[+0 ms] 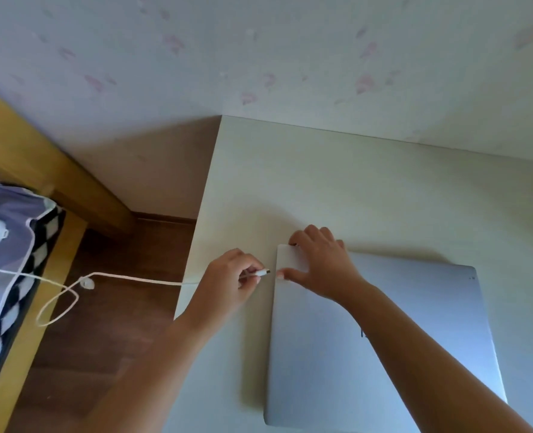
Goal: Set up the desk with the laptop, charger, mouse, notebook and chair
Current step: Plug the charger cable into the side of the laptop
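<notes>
A closed silver laptop (415,332) lies flat on the pale desk (321,176), near its left front part. My right hand (318,264) presses on the laptop's far left corner, fingers spread over the edge. My left hand (231,282) pinches the plug end of a white charger cable (134,278), its metal tip pointing at the laptop's left side, a short gap away. The cable runs left off the desk edge, loops in the air over the floor and goes out of view at the left.
A bed with a wooden frame (56,276) and checkered bedding (12,260) stands at the left. Brown wood floor (118,323) lies between bed and desk. The desk's back edge meets a wall with pale floral wallpaper (290,57).
</notes>
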